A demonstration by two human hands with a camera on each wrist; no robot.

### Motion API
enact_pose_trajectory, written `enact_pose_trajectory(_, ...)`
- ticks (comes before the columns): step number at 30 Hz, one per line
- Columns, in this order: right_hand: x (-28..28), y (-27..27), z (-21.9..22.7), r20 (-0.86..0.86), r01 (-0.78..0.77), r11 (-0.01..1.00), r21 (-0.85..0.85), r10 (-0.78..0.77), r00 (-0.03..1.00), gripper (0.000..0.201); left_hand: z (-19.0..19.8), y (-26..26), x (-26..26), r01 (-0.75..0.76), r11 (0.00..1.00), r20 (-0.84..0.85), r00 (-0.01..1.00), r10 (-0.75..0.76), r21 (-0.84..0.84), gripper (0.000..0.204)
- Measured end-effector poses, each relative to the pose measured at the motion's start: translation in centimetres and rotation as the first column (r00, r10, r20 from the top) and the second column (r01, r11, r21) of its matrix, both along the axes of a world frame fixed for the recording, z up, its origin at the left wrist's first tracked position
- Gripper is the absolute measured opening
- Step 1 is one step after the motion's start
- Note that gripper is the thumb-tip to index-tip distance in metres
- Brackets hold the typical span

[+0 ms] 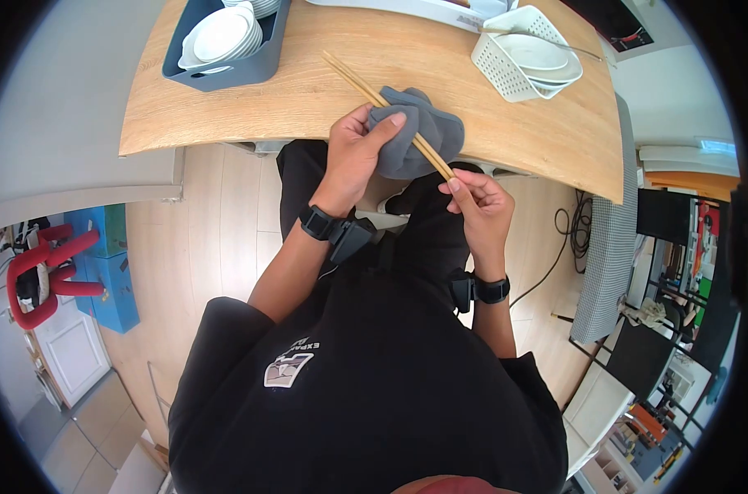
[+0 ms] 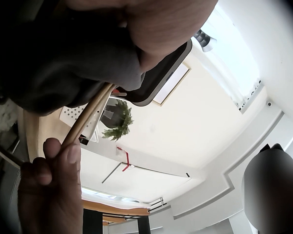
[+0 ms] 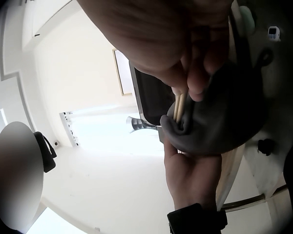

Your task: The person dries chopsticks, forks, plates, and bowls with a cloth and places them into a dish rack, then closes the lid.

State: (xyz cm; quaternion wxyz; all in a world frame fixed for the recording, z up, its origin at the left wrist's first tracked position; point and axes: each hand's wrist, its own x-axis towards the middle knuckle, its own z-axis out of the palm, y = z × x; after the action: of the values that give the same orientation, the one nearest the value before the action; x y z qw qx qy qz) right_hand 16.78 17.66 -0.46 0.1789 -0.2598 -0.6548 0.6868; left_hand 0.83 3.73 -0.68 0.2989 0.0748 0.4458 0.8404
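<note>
A pair of wooden chopsticks (image 1: 353, 76) slants across the front of the table, its tips pointing up and left. My left hand (image 1: 357, 152) grips a grey cloth (image 1: 442, 132) folded about the middle of the chopsticks, thumb on top. At the lower ends, my right hand (image 1: 483, 202) pinches the chopsticks between thumb and fingers. Dark in the left wrist view, the cloth (image 2: 88, 68) hangs in folds, with the chopsticks (image 2: 88, 114) running from it to the right fingers. In the right wrist view the chopsticks (image 3: 179, 107) enter a fold of the cloth.
A grey-blue bin (image 1: 234, 76) with stacked white dishes (image 1: 222, 37) stands on the table's left. Toward the right is a white perforated basket (image 1: 501, 70) holding white plates (image 1: 534, 53) and a long thin utensil (image 1: 547, 39). A white tray (image 1: 423, 10) lies along the far edge.
</note>
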Motion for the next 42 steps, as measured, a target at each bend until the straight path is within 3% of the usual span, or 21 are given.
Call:
enact_pose_trajectory(10, 1.6, 2.7, -0.7, -0.035, 0.103, 0.987, 0.120, -0.099, 0.994, 0.018, -0.4, -1.2, -5.3, -0.144, 0.989, -0.039, 0.989, 0.145, 0.020, 0.023)
enact_pose_trajectory(23, 0.7, 2.9, -1.3, -0.089, 0.203, 0.966, 0.161, -0.190, 0.978, 0.018, -1.1, -1.4, -6.5, -0.107, 0.994, -0.019, 0.994, 0.107, 0.006, 0.024)
enact_pose_trajectory(33, -0.1, 2.8, -0.4, -0.008, 0.116, 0.978, 0.175, -0.116, 0.993, 0.016, -1.5, -1.6, -6.7, -0.081, 0.997, -0.020, 0.997, 0.081, 0.013, 0.025)
enact_pose_trajectory(42, -1.7, 1.4, -0.7, 0.032, 0.005, 0.998, -0.062, -0.003, 0.999, 0.022, -1.3, -0.7, -5.1, 0.014, 1.000, -0.035, 0.999, -0.014, -0.004, 0.024)
